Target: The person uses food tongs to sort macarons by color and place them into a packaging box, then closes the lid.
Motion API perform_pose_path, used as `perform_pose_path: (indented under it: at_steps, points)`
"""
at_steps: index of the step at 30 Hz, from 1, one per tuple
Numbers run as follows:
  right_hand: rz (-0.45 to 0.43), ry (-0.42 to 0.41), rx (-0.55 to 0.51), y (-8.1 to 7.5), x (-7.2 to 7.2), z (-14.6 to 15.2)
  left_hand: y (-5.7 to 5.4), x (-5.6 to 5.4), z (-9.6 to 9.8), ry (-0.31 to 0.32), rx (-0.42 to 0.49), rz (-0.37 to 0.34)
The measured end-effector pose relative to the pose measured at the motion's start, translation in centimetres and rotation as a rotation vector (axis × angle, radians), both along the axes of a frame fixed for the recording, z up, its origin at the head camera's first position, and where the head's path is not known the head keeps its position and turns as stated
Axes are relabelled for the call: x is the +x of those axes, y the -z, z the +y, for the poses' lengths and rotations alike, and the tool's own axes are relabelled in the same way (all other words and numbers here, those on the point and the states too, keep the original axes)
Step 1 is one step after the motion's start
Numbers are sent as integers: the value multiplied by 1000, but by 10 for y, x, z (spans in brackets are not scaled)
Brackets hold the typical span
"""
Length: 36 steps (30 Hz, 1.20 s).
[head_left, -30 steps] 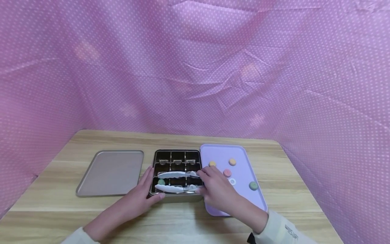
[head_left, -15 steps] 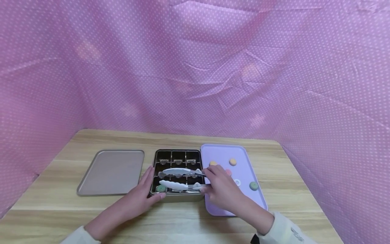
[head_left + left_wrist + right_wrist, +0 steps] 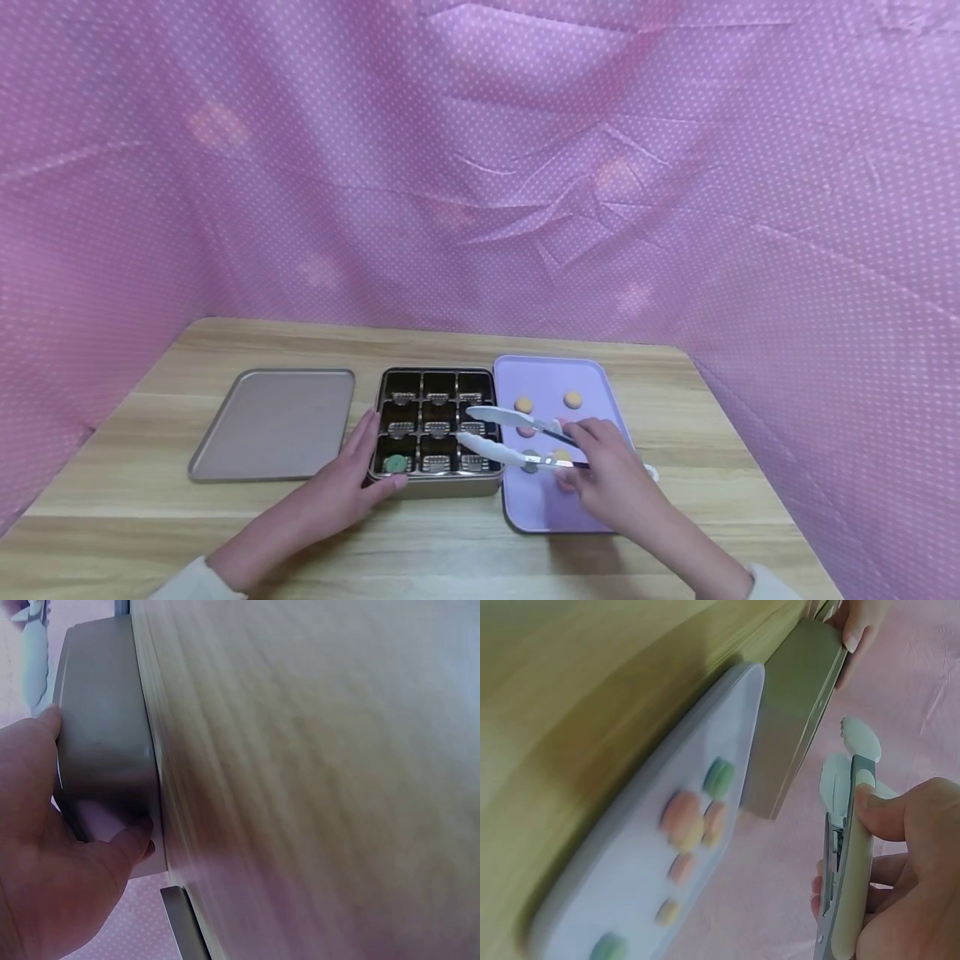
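Observation:
My left hand holds the front-left corner of a metal tin box, fingers along its left side and thumb on its front edge. Inside is a dark divided insert; a green macaron lies in the front-left compartment. White-tipped tongs are gripped in my right hand. Their tips are spread apart with nothing between them, above the tin's right edge and the purple tray. On this tray lie several macarons, among them a yellow macaron and, in the right wrist view, a green macaron.
A flat metal lid lies left of the tin on the wooden table. The purple tray stands against the tin's right side. Behind the table hangs a pink dotted curtain.
The tongs have lifted off the green macaron, which stays in its compartment. My right hand has moved right with them, over the purple tray. My left hand has stayed put.

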State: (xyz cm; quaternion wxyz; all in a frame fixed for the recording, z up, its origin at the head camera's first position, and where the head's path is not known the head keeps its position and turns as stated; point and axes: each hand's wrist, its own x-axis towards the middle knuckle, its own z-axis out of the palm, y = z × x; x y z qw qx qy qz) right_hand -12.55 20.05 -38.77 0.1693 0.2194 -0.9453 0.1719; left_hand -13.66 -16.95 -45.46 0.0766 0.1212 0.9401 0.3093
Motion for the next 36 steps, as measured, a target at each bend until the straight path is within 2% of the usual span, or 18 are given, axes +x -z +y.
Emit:
perform_pose_path:
  at_steps: [3,11,17,36]
  points:
    - [-2,27,-6,0,5,12,0,0,0,-1,1,-7]
    - [58,60,13,7,14,39,0,1,0,-3,6,-10]
    - [36,91,34,17,18,52,0,1,0,-2,7,-12]
    - [101,60,167,27,22,70,-1,1,0,-2,9,-15]
